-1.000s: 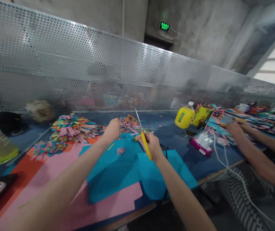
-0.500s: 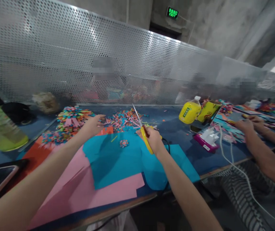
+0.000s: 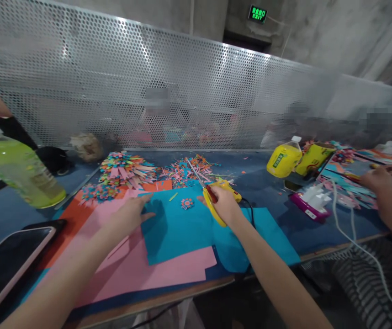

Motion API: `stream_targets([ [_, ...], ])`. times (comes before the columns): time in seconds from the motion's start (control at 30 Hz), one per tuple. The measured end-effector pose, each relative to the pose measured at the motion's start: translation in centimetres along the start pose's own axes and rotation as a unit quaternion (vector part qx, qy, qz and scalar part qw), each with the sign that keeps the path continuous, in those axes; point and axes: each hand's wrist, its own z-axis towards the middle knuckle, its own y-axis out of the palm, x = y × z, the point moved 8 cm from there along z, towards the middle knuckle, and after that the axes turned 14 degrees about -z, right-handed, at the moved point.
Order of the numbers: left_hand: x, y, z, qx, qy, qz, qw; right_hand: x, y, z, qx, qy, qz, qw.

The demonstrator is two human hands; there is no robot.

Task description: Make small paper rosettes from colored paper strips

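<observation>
My left hand (image 3: pixel 132 214), fingers apart and holding nothing, is at the left edge of a blue paper sheet (image 3: pixel 178 233). My right hand (image 3: pixel 224 205) grips yellow-handled scissors (image 3: pixel 214 208), whose blades point away toward a heap of coloured paper scraps (image 3: pixel 185 170). On the blue sheet rest a small round curled-paper flower (image 3: pixel 187 204) and a thin green strip (image 3: pixel 173 197). Pink paper (image 3: pixel 127 269) lies under the blue sheet. Just beyond my right hand is a yellow glue gun (image 3: pixel 228 186), partly hidden.
A pile of fringed paper flowers (image 3: pixel 124 169) stands at the left, near a green drink bottle (image 3: pixel 18 167) and a phone (image 3: pixel 11 265). At the right are a yellow jug (image 3: pixel 284 159), a tissue pack (image 3: pixel 310 201) and another person's hands (image 3: pixel 377 180).
My left hand has come down and back from beside the scraps to the blue sheet's edge. The view has shifted left, showing more of the green bottle. The scissors remain in my right hand.
</observation>
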Motion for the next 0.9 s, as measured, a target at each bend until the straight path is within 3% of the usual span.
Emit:
stream_targets([
  [0.17, 0.5, -0.1, 0.2, 0.025, -0.009, -0.038, 0.999, -0.1, 0.0, -0.1, -0.014, 0.005, 0.017, 1.000],
  [0.27, 0.9, 0.1, -0.1, 0.026, -0.033, -0.150, 0.988, -0.2, -0.1, -0.2, -0.010, -0.001, 0.051, 0.999],
  [0.33, 1.5, 0.5, -0.5, 0.023, -0.056, -0.242, 0.968, -0.2, 0.1, -0.2, -0.016, 0.009, 0.104, 0.994],
  [0.43, 3.6, 1.8, -1.2, 0.006, -0.068, -0.314, 0.947, -0.4, 1.4, -0.3, -0.074, 0.061, 0.236, 0.967],
  [0.57, 6.7, 4.6, -1.6, -0.033, -0.061, -0.336, 0.939, -1.5, 2.9, -0.8, -0.150, 0.119, 0.338, 0.921],
  [0.67, 7.9, 6.3, -1.7, -0.053, -0.050, -0.341, 0.937, -2.1, 2.8, -1.0, -0.163, 0.105, 0.370, 0.909],
  [0.9, 8.8, 6.9, -2.0, -0.059, -0.024, -0.379, 0.923, -2.6, 2.0, -0.7, -0.148, 0.075, 0.405, 0.899],
])
